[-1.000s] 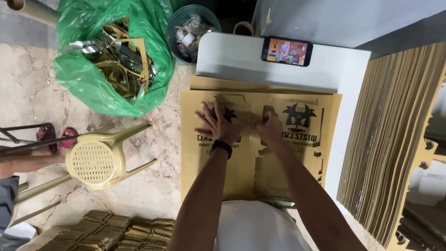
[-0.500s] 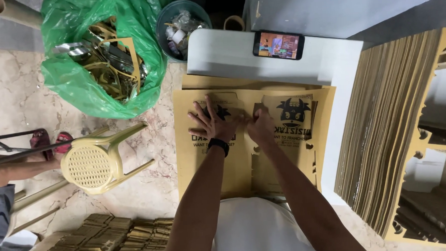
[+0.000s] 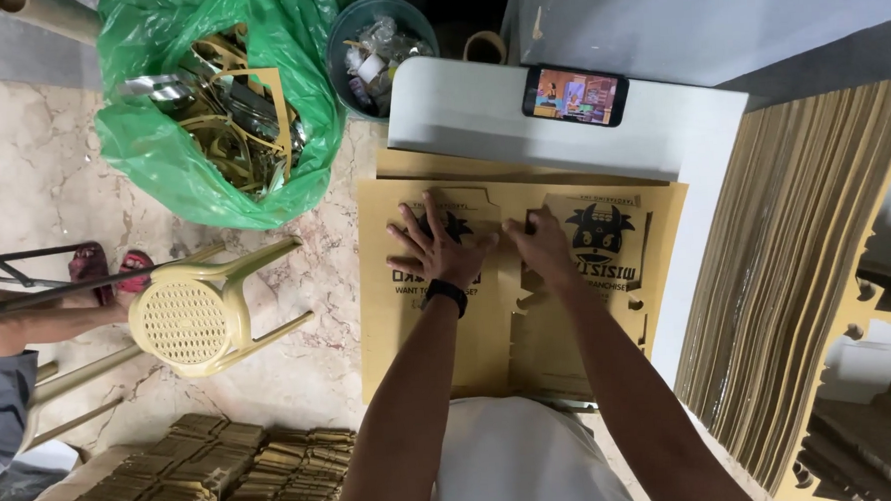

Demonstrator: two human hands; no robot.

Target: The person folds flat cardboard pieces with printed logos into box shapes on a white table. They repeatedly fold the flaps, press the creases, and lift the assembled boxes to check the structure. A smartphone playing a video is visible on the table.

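Note:
A yellow printed, die-cut cardboard sheet [image 3: 489,339] lies on top of a stack on the white table [image 3: 692,170] in front of me. My left hand [image 3: 437,246] presses flat on the sheet's left printed panel, fingers spread, with a black band on the wrist. My right hand [image 3: 543,248] rests just to its right, fingers curled at the middle strip of the sheet, next to the right panel with a dark cartoon print [image 3: 601,232].
A phone [image 3: 574,95] with a lit screen lies at the table's far edge. A green bag of cardboard scraps [image 3: 209,111] and a full bin [image 3: 376,43] stand beyond. A yellow plastic stool [image 3: 183,322], folded stacks [image 3: 205,476], another person's legs [image 3: 28,329] left; upright sheets [image 3: 798,285] right.
Both hands have stayed on the sheet's top, shifting slightly together at its middle. The view has drifted a little.

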